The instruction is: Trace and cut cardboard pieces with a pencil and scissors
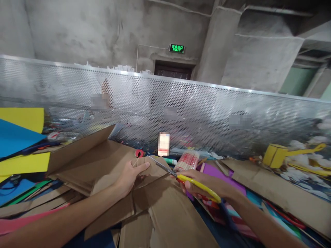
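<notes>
My left hand [131, 175] grips the edge of a brown cardboard piece [152, 172], thumb on top and fingers underneath. My right hand [201, 186] is wrapped round the yellow handles of a pair of scissors [178, 175]. The metal blades point left and up toward the cardboard's edge, close to my left thumb. More flattened cardboard [168, 213] lies under both hands.
A perforated metal screen [207, 110] runs across the back of the table. Blue and yellow paper sheets [20, 137] lie at the left. A bundle of red-and-white sticks [186, 160], purple paper [219, 174], a yellow cardboard shape [279, 155] and a long cardboard strip [279, 193] lie at the right.
</notes>
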Available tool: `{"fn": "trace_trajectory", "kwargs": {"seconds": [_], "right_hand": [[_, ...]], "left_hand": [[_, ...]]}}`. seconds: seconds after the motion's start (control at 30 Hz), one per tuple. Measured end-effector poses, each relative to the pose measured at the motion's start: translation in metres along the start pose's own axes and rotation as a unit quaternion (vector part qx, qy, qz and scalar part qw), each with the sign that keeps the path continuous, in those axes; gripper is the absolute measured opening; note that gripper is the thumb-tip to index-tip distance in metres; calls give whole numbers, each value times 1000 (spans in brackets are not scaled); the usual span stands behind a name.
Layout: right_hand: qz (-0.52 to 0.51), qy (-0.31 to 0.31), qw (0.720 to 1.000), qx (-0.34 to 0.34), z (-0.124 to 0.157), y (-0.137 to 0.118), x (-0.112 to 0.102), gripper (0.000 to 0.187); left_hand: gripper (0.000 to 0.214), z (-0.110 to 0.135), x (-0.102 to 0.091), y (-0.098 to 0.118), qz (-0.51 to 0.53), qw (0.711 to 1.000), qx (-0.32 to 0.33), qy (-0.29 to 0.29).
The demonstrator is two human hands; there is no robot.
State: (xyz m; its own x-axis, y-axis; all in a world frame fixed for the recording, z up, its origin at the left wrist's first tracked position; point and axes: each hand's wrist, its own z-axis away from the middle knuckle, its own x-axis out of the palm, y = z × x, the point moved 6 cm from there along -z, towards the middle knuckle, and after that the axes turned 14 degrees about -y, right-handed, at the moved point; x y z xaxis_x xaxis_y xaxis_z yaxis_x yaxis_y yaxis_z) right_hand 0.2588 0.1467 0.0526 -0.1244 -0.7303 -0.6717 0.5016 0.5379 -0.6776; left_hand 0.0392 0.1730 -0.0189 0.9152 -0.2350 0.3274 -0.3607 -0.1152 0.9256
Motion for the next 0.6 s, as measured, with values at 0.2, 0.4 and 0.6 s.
{"fn": "trace_trajectory", "kwargs": {"seconds": [0.2, 0.4, 0.6], "right_hand": [[-29, -9, 999, 27, 0, 1, 3, 58], [-46, 13, 999, 12, 0, -3, 2, 49], [-44, -4, 999, 13, -2, 0, 1, 64]], "left_hand": [[30, 0, 2, 2, -3, 1000, 11, -6], [35, 1, 0, 1, -7, 1000, 0, 12], [34, 0, 1, 2, -4, 1000, 8, 0]]}}
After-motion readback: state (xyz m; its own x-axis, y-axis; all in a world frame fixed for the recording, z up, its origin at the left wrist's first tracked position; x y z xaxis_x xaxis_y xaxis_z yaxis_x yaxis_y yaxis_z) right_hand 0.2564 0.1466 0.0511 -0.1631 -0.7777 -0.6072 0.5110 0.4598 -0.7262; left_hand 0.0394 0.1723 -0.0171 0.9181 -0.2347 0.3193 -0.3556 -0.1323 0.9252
